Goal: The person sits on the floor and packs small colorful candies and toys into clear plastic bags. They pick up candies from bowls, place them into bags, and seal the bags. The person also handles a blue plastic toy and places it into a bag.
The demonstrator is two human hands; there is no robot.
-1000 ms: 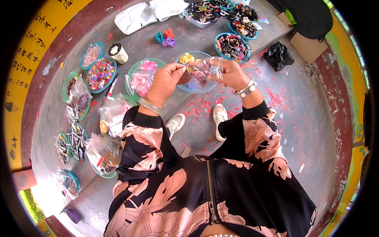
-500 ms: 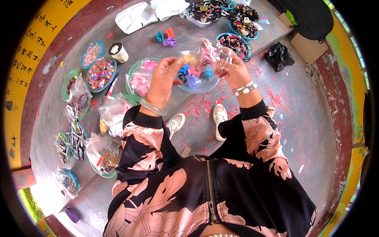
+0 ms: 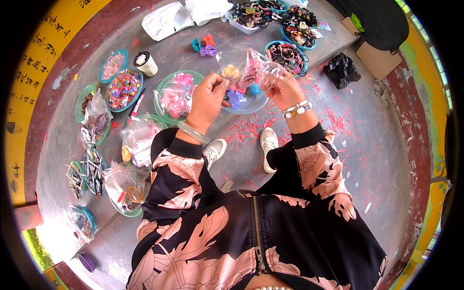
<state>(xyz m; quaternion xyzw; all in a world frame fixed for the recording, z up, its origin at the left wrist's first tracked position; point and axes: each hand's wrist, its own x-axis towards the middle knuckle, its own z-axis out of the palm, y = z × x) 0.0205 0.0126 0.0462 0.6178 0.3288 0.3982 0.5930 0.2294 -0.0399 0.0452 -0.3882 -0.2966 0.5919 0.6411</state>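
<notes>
Right fingers (image 3: 280, 88) gripping clear bag (image 3: 269, 68) (pink piece (image 3: 250, 68) inside) | left fingers (image 3: 218, 83) pinching its edge | dark characters (image 3: 36, 48) on yellow wall (image 3: 20, 140)

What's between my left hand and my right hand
In the head view, a clear plastic bag with a pink item inside lies between your left hand and right hand.

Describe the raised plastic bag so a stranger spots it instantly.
Start at the white sneakers on the floor; ahead of them sits a translucent blue basin. Over it, gripped by the right hand, is the clear plastic bag. Unlike the bags lying to the left, it is held up, with a pink item showing through.
</notes>
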